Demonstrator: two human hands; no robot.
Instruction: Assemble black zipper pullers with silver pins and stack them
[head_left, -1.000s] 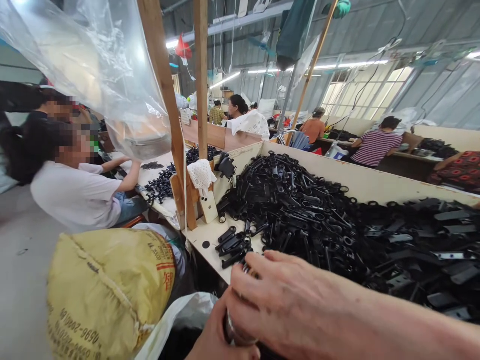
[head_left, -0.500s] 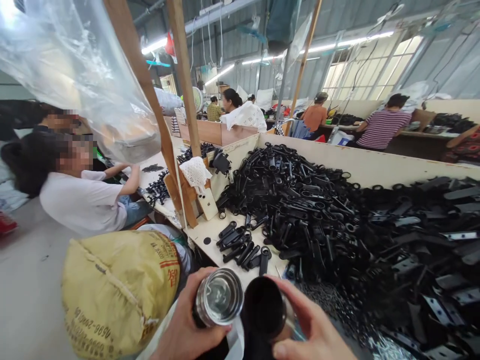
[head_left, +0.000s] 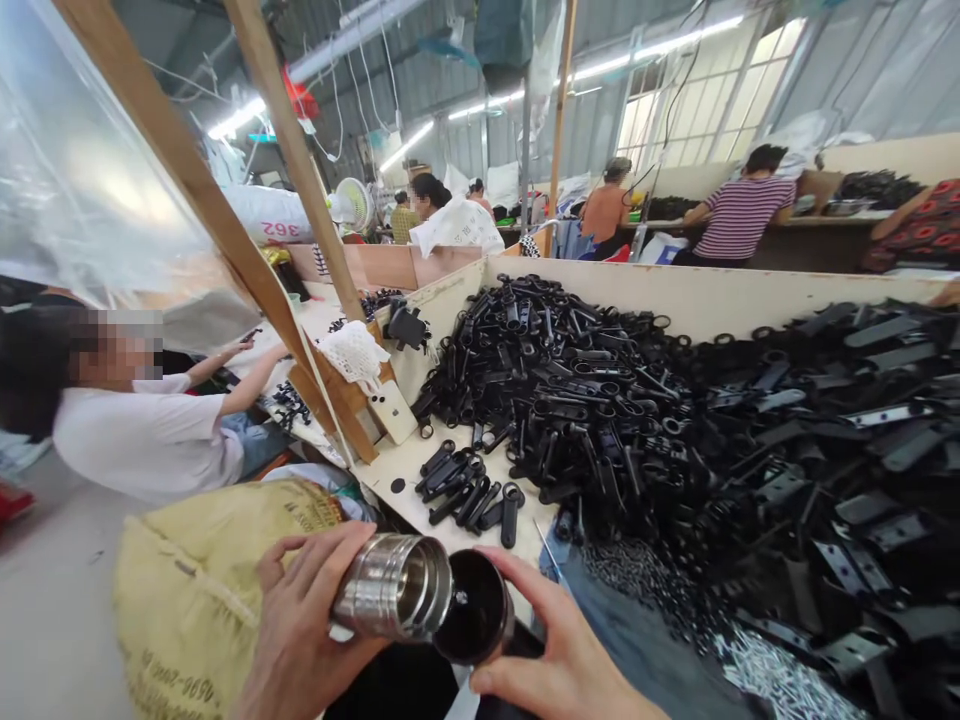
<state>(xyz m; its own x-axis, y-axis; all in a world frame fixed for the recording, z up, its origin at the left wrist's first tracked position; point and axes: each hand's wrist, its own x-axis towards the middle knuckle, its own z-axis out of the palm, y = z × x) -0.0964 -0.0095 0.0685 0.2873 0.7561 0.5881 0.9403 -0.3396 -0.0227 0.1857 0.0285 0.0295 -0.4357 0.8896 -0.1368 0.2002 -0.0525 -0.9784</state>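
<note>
My left hand (head_left: 300,625) grips a steel flask (head_left: 394,588), tilted so that its open mouth leans over a dark cup-shaped lid (head_left: 476,620). My right hand (head_left: 562,665) holds that lid from below, just under the flask's mouth. Both hands sit at the near edge of a cream table (head_left: 409,475). A large pile of black plastic parts (head_left: 637,420) covers the table beyond them, with a few loose black parts (head_left: 469,495) close to the lid.
A yellow woven sack (head_left: 195,590) stands at my lower left. Wooden posts (head_left: 300,170) and a clear plastic sheet (head_left: 90,190) rise at the left. A person in a white shirt (head_left: 142,435) sits beside the neighbouring table. Other workers sit at benches behind. Small silvery pieces (head_left: 772,680) lie lower right.
My right hand has taken the lid off the flask and turned it upward. My left hand has tipped the flask from upright toward the lid.
</note>
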